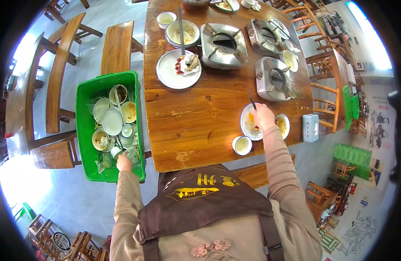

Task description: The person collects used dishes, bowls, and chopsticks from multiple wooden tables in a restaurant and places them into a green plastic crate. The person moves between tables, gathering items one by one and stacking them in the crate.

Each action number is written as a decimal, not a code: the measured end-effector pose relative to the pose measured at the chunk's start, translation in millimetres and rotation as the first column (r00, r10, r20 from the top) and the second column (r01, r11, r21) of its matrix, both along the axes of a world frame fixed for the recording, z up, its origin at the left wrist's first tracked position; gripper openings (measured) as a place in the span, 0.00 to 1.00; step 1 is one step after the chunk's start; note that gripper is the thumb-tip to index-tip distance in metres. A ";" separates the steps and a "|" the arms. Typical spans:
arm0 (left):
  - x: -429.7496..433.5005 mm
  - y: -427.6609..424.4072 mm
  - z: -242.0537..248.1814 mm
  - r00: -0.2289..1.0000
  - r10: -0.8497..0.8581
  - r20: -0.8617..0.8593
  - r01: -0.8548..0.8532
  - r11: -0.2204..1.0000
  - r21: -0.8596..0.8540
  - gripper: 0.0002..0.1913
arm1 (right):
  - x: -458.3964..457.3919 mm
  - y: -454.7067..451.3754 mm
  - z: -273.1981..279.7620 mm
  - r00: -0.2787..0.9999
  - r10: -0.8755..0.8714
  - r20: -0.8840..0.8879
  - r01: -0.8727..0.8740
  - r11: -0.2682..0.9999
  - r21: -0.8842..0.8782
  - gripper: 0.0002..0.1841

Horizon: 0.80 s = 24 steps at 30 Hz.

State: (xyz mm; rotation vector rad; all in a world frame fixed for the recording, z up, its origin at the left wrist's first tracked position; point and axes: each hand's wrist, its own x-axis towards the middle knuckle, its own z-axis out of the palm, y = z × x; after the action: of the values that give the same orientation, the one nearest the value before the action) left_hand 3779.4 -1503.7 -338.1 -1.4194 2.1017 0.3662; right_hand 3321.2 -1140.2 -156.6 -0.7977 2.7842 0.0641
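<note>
My left hand (124, 162) reaches into a green plastic bin (80, 130), gripping a small white cup (116, 152). Used bowls, plates, spoons and clear cups lie heaped around it, among them a white plate (112, 121) on top. On the table's near right part, my right hand (264, 116) grips dark chopsticks (252, 99) over a white plate (246, 119) with orange food scraps. A bowl with leftovers (281, 125) stands just right of that wrist. In front of the plate is a white cup (242, 145) holding pale liquid.
Metal portable stoves (224, 45) stand across the wooden table (187, 124). Beyond the bin's right side, a plate (174, 73) bears scraps and a crumpled tissue, near stacked bowls (184, 31) with chopsticks. A tissue box (310, 128) sits at the right edge. Wooden benches (117, 45) flank the left.
</note>
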 end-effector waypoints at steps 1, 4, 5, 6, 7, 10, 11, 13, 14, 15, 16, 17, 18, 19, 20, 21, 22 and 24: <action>-17.0 -2.3 23.2 0.986 0.055 -0.155 -0.070 0.994 -0.089 0.17 | 2.9 4.3 12.3 0.999 -0.020 -0.044 0.019 1.000 -0.018 0.14; -66.8 18.6 95.1 0.675 -0.243 -0.697 -0.025 0.936 -0.351 0.11 | -1.1 17.7 68.1 0.920 -0.275 0.280 0.364 0.864 -0.348 0.15; -100.1 38.4 128.0 0.561 -0.271 -0.782 0.005 0.946 -0.324 0.10 | -0.4 28.4 84.4 0.815 -0.339 0.471 0.549 0.712 -0.438 0.14; -129.8 64.0 156.9 0.489 -0.262 -0.832 0.117 0.965 -0.236 0.10 | -4.8 55.8 81.6 0.881 -0.345 0.324 0.468 0.737 -0.487 0.13; -159.0 93.0 177.9 0.425 -0.235 -0.874 0.235 0.961 -0.143 0.10 | -15.8 89.0 74.7 0.922 -0.347 0.173 0.385 0.767 -0.513 0.11; -232.9 177.1 203.8 0.530 -0.084 -0.844 0.513 0.824 0.240 0.18 | -33.4 196.1 22.8 0.925 -0.347 -0.156 0.264 0.880 -0.394 0.13; -251.1 200.3 190.8 0.544 -0.115 -0.831 0.600 0.746 0.290 0.22 | -36.7 232.3 -0.2 0.907 -0.415 -0.072 0.374 0.873 -0.313 0.13; -282.7 232.1 176.7 0.628 -0.237 -0.741 0.651 0.682 0.334 0.24 | -21.3 202.3 8.3 0.579 -0.581 0.571 0.804 0.524 -0.282 0.15; -292.6 245.5 161.4 0.609 -0.312 -0.729 0.701 0.643 0.309 0.22 | -17.0 209.1 1.8 0.454 -0.481 0.750 0.875 0.397 -0.275 0.14; -298.7 255.2 147.1 0.585 -0.384 -0.714 0.745 0.603 0.286 0.21 | -14.4 215.1 -11.5 0.322 -0.332 0.886 0.932 0.275 -0.236 0.14; -302.5 263.0 144.1 0.602 -0.389 -0.697 0.737 0.607 0.298 0.20 | -7.5 221.5 -32.0 0.317 -0.293 0.902 0.943 0.198 -0.267 0.13; -304.4 265.7 143.6 0.621 -0.395 -0.677 0.725 0.618 0.304 0.19 | -2.2 217.4 -43.7 0.319 -0.243 0.916 0.947 0.125 -0.297 0.12; -306.5 267.7 143.2 0.640 -0.398 -0.657 0.710 0.632 0.309 0.19 | -0.4 217.3 -50.3 0.350 -0.274 0.896 0.936 0.129 -0.326 0.10; -308.0 267.2 148.4 0.649 -0.410 -0.641 0.704 0.642 0.303 0.18 | 0.6 213.5 -54.7 0.398 -0.284 0.872 0.917 0.100 -0.386 0.10; -309.7 266.0 153.9 0.658 -0.420 -0.624 0.697 0.653 0.296 0.18 | 0.0 210.2 -59.1 0.444 -0.295 0.846 0.893 0.071 -0.444 0.09; -311.4 265.8 160.1 0.668 -0.430 -0.608 0.690 0.663 0.289 0.18 | -0.7 209.4 -63.2 0.488 -0.309 0.816 0.865 0.043 -0.501 0.09; -314.2 264.5 170.1 0.651 -0.398 -0.646 0.685 0.675 0.273 0.18 | -2.3 210.3 -68.5 0.613 -0.324 0.721 0.784 0.137 -0.605 0.11; -324.0 270.9 191.3 0.600 -0.332 -0.728 0.685 0.682 0.254 0.18 | -0.2 217.3 -72.4 0.791 -0.352 0.501 0.599 0.278 -0.751 0.13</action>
State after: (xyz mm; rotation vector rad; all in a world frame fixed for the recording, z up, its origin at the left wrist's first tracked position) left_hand 3455.4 -1232.8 -146.8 -0.2803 2.5338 1.1903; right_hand 3320.9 -922.9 -229.1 0.0145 2.5010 -1.6442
